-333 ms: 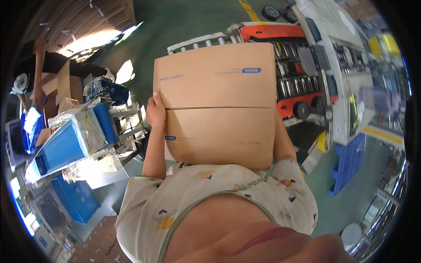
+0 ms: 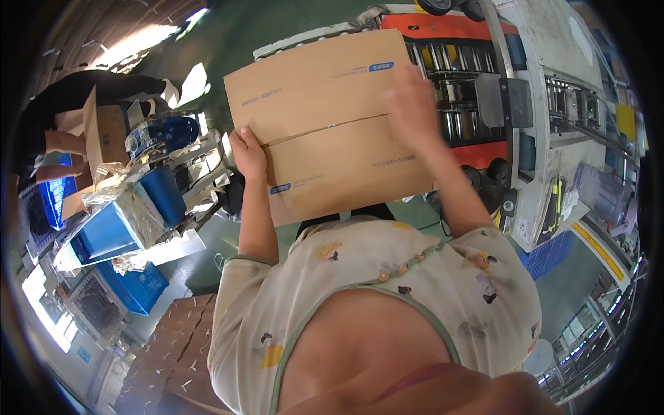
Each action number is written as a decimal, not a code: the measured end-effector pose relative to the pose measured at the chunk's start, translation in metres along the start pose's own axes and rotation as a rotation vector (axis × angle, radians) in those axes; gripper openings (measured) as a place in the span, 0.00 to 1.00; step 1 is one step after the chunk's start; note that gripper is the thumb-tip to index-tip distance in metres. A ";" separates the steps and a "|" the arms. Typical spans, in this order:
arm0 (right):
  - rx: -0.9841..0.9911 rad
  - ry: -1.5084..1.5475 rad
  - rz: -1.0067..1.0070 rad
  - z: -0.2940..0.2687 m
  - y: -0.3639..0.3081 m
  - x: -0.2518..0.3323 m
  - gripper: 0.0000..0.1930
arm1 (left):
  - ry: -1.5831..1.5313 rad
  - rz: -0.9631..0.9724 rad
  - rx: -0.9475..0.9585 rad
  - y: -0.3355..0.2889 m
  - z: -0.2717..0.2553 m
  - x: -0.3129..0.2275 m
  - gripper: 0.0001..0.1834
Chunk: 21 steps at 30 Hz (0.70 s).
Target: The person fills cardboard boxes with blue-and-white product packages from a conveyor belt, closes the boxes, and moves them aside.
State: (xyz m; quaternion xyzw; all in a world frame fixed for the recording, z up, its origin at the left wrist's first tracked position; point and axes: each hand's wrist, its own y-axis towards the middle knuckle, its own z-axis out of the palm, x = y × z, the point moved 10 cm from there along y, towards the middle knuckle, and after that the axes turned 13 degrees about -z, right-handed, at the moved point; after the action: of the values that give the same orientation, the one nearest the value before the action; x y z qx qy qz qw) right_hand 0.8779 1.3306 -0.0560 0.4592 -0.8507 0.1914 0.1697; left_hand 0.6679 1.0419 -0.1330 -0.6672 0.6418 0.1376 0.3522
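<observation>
Presently, left hand [image 2: 247, 153] gripped the flat cardboard box [image 2: 325, 124] at its left edge, held up before the roller conveyor [image 2: 449, 76]; right hand [image 2: 415, 104], blurred, lay flat on top. One-sided grip risked slipping.

Far off, a roller conveyor [image 2: 449, 83] with shiny metal rollers and an orange frame [image 2: 443, 28], plus a grey machine housing [image 2: 546, 97] running down the right side with a blue crate [image 2: 550, 252] tucked near its base. Over on the left, a blue carton wrapped in clear plastic [image 2: 114, 225], a blue tape dispenser [image 2: 162, 135] on a white stand just behind it, and another person in a dark top [image 2: 62, 114] bent over an open brown box [image 2: 104, 131]. Down near the lower left, a stack of flat brown cardboard [image 2: 173, 353] and a blue bin [image 2: 135, 287] on green floor [image 2: 270, 28].
</observation>
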 end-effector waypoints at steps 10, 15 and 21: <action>-0.180 -0.174 -0.384 0.050 0.014 0.048 0.33 | -0.402 0.102 0.429 -0.015 0.026 -0.044 0.24; -0.164 -0.125 -0.412 0.002 0.024 0.019 0.30 | -0.260 0.236 0.271 -0.025 0.079 -0.045 0.26; -0.254 -0.460 -0.196 -0.020 -0.002 -0.088 0.27 | -0.475 0.266 0.572 -0.088 0.170 -0.108 0.35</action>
State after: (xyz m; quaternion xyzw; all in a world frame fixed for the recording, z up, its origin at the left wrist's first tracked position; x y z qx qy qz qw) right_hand 0.9280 1.4022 -0.0788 0.5456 -0.8356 -0.0433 0.0459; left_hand 0.7819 1.2271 -0.1600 -0.4028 0.6356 0.1482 0.6417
